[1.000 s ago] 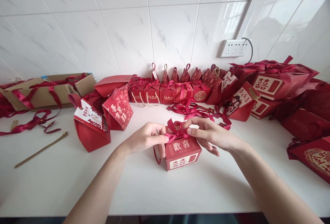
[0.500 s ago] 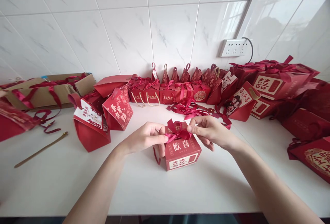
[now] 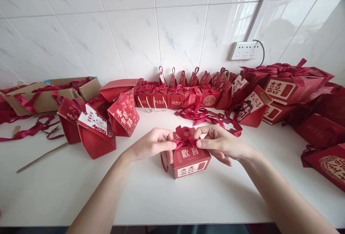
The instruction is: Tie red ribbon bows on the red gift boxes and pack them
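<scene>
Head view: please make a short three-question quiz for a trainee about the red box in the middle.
1. True or false: the left hand and the right hand both pinch the ribbon bow on the red gift box.
2. The box stands on: A) a shelf, B) the white table, C) a chair.
3. Fill in: the socket strip is fixed to the tiled ____.
Key: 1 true; 2 B; 3 wall.
</scene>
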Demonstrator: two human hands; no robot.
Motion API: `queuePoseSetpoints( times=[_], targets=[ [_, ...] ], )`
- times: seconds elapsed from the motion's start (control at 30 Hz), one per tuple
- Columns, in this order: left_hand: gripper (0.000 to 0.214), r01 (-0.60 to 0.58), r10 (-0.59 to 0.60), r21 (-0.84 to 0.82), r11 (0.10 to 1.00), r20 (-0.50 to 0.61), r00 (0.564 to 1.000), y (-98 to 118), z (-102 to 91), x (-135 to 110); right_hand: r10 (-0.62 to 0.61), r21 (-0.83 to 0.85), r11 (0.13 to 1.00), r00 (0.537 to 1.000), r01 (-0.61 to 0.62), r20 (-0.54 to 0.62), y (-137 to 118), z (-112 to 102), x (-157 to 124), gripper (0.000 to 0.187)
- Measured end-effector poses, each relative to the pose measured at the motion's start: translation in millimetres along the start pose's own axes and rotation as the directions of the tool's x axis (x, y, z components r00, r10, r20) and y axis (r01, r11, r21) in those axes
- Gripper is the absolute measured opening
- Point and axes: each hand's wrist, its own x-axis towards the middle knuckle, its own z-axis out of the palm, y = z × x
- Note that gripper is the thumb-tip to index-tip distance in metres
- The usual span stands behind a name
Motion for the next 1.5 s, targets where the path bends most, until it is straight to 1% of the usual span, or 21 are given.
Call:
queuePoseSetpoints(
  times=[0.07, 0.13, 0.3, 0.47, 0.6, 0.7, 0.77, 0.83, 0.93, 1.0, 1.07, 1.13, 1.27, 1.4, 1.5],
  targets=[
    [0.022, 0.002, -0.002, 0.002, 1.000, 0.003, 1.000, 0.0, -0.1, -0.1, -0.005, 0.016, 1.000, 1.000, 0.005, 0.025, 0.4, 0.3, -0.3, 0.033],
    [0.023, 0.002, -0.002, 0.004, 1.000, 0.004, 1.000, 0.6, 0.0, -0.3, -0.024, 0.036, 0.999, 0.999, 0.023, 0.022, 1.3, 0.5, 0.2, 0.037],
    [0.023, 0.003, -0.003, 0.006, 1.000, 0.007, 1.000, 1.8, 0.4, -0.4, -0.046, -0.024, 0.999, 0.997, 0.045, -0.058, 3.8, -0.2, 3.3, 0.041],
    [0.024, 0.006, -0.006, 0.005, 1.000, 0.006, 1.000, 0.6, 0.3, -0.6, -0.085, 0.002, 0.996, 0.989, 0.086, -0.118, 6.5, -2.0, 5.4, 0.043],
    [0.024, 0.005, -0.005, 0.005, 1.000, 0.011, 1.000, 0.4, 0.0, -0.9, -0.077, 0.016, 0.997, 0.993, 0.078, -0.085, 6.7, -2.1, 4.9, 0.041],
    [0.023, 0.002, -0.002, 0.005, 1.000, 0.012, 1.000, 1.0, 0.2, -0.8, -0.030, -0.004, 1.000, 0.999, 0.030, -0.020, 5.9, -1.2, 3.3, 0.040],
    [0.023, 0.002, -0.002, -0.001, 1.000, 0.014, 1.000, 1.6, 0.6, -0.8, 0.001, -0.037, 0.999, 1.000, -0.001, -0.011, 5.6, -0.8, 2.4, 0.041],
    [0.025, 0.003, -0.003, -0.006, 1.000, 0.015, 1.000, 2.2, 1.1, -0.8, 0.017, -0.084, 0.996, 0.998, -0.022, -0.058, 5.3, -0.8, 2.2, 0.044],
    [0.023, 0.006, -0.006, -0.007, 1.000, 0.017, 1.000, 3.0, 1.6, -0.8, 0.009, -0.140, 0.990, 0.988, -0.030, -0.152, 4.6, -1.5, 3.1, 0.048],
    [0.022, 0.007, -0.007, -0.007, 1.000, 0.016, 1.000, 3.2, 1.6, -0.8, -0.008, -0.153, 0.988, 0.985, -0.019, -0.172, 3.1, -1.8, 3.6, 0.052],
    [0.022, 0.009, -0.009, -0.011, 1.000, 0.014, 1.000, 3.1, 1.4, -0.7, -0.021, -0.165, 0.986, 0.988, -0.004, -0.152, 0.6, -1.8, 3.1, 0.052],
    [0.022, 0.009, -0.009, -0.015, 1.000, 0.015, 1.000, 2.8, 1.1, -0.4, -0.024, -0.172, 0.985, 0.993, 0.003, -0.120, -2.3, -1.6, 1.8, 0.048],
    [0.021, 0.007, -0.007, -0.011, 1.000, 0.016, 1.000, 2.1, 0.7, 0.1, -0.004, -0.163, 0.987, 0.996, -0.011, -0.087, -3.6, -2.3, -0.8, 0.042],
    [0.020, 0.010, -0.009, -0.015, 1.000, 0.025, 1.000, 1.5, 0.6, 0.0, -0.009, -0.132, 0.991, 0.995, -0.004, -0.096, 0.7, -5.4, -0.6, 0.045],
    [0.019, 0.009, -0.008, -0.019, 1.000, 0.039, 0.999, 1.3, 0.4, -0.5, -0.009, -0.155, 0.988, 0.993, -0.009, -0.116, 1.4, -6.8, 0.4, 0.046]
  ],
)
